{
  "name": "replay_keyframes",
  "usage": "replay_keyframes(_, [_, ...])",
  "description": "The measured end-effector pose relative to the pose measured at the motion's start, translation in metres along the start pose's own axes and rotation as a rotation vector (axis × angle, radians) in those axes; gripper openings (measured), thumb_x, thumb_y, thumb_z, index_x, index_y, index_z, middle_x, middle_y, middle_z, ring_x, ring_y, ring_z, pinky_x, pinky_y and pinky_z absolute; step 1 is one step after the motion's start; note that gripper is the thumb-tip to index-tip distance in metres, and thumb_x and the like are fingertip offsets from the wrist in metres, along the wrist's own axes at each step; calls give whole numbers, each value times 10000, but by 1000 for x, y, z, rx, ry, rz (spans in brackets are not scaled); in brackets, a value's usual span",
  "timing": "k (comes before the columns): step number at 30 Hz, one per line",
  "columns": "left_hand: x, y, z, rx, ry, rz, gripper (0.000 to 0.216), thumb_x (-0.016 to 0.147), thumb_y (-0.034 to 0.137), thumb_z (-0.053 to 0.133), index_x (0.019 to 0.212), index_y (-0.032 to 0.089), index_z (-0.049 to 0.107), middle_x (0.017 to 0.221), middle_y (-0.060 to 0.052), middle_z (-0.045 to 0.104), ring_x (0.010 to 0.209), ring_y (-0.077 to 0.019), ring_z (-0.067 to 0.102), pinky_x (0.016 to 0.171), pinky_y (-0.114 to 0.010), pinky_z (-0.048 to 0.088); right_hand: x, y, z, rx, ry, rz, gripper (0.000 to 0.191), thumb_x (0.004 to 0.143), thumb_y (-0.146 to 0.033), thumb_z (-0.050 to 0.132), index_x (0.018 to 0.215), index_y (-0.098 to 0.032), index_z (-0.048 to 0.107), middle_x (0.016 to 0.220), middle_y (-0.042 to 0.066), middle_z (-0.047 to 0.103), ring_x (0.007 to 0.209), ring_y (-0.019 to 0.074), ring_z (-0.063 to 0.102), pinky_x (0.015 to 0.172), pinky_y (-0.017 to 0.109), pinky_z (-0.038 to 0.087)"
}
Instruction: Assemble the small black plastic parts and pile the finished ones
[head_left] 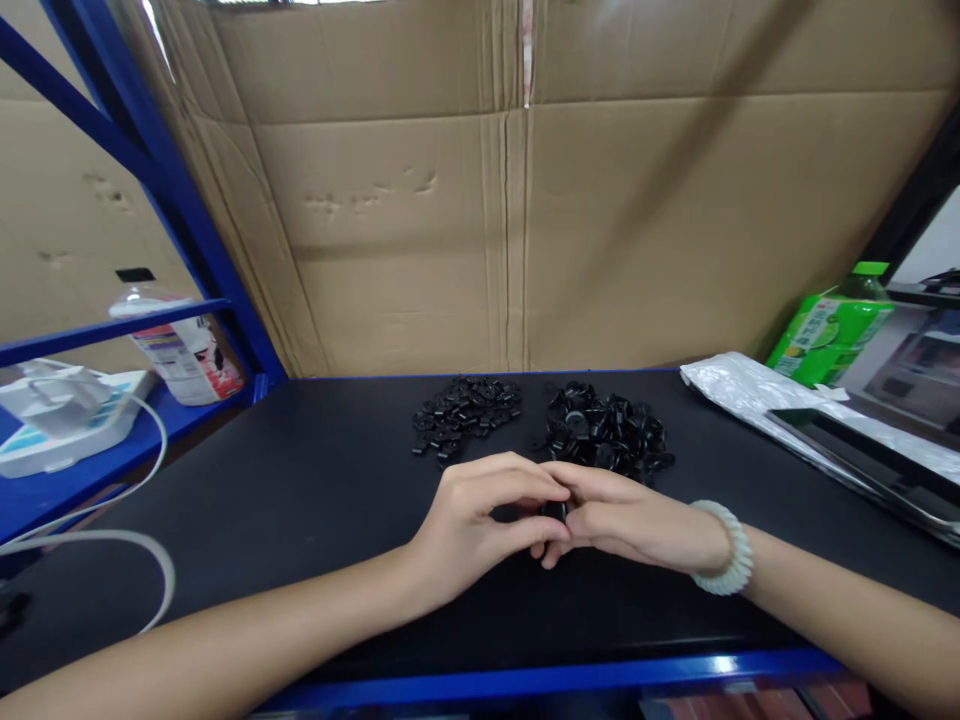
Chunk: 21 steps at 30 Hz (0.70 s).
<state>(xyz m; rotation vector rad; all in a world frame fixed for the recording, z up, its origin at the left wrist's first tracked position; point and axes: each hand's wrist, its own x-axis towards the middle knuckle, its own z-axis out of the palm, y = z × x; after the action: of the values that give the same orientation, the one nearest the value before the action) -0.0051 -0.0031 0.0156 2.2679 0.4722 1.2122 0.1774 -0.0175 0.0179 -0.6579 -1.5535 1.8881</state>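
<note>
Both hands meet over the front middle of the black tabletop [330, 480]. Between their fingertips is a small black part [556, 511], mostly covered by the fingers, so its exact kind does not show. My left hand [487, 510] pinches it with thumb and fingers from the left. From the other side, my right hand [634, 515] closes on the same part. Just beyond the hands lie two heaps: a flatter pile of small black parts [465, 412] on the left, and a taller pile of rounder black parts [604, 430] on the right.
A silvery packet [757, 385] and a black tray-like frame [862, 460] lie at the right, near a green-labelled bottle [832, 325]. At left, a white power strip [75, 420] and a bottle [180, 345] stand on a blue shelf. Cardboard [397, 230] walls the back.
</note>
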Motion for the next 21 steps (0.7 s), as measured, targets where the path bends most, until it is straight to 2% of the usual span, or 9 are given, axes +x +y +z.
replay_keyframes(2, [0, 1, 2, 27, -31, 2, 191, 710, 165, 737, 899, 147, 714, 848, -77, 693, 643, -133, 626, 616, -236, 536, 1, 1, 0, -57, -7, -2, 309, 665, -41, 460, 937, -171, 526, 881, -3, 533, 779, 116, 564, 800, 332, 477])
replay_keyframes(4, [-1, 2, 5, 45, -69, -23, 164, 706, 130, 722, 869, 129, 703, 830, -70, 673, 608, -116, 602, 602, -229, 533, 3, 3, 0, -130, 14, 5, 316, 629, -32, 433, 898, -172, 526, 848, -12, 525, 704, 99, 539, 711, 282, 482])
replay_keyframes(7, [-2, 4, 8, 44, -59, -90, 165, 663, 50, 688, 814, 117, 674, 808, -53, 625, 675, -130, 601, 599, -217, 549, 5, 5, -2, -167, 88, 33, 318, 621, -42, 408, 886, -172, 525, 795, -21, 507, 574, 72, 482, 559, 226, 420])
replay_keyframes(10, [-2, 5, 7, 1, -46, -131, 160, 676, 75, 695, 827, 124, 671, 841, -57, 624, 743, -141, 614, 635, -223, 567, 4, 4, -3, -62, 72, 51, 300, 622, -46, 442, 887, -161, 521, 846, -2, 510, 617, 81, 489, 581, 236, 414])
replay_keyframes(13, [-1, 4, 5, -46, -68, -111, 185, 709, 132, 720, 892, 121, 695, 900, -84, 660, 771, -145, 629, 681, -233, 560, 1, 0, -2, 20, 19, 57, 259, 644, -65, 488, 884, -157, 516, 877, 13, 512, 689, 102, 503, 637, 261, 433])
replay_keyframes(18, [-1, 3, 6, -35, -95, -110, 181, 693, 127, 740, 870, 94, 721, 823, -93, 679, 667, -134, 604, 618, -228, 528, 1, -2, 3, -7, 22, 78, 233, 596, -38, 460, 785, -171, 495, 820, -5, 499, 678, 105, 496, 596, 246, 417])
replay_keyframes(21, [-2, 4, 7, -54, -80, -134, 195, 688, 137, 743, 873, 78, 725, 836, -105, 677, 685, -142, 609, 627, -229, 533, 2, -1, 5, 61, 31, 92, 234, 572, -39, 462, 760, -175, 492, 782, -14, 478, 685, 108, 480, 589, 238, 401])
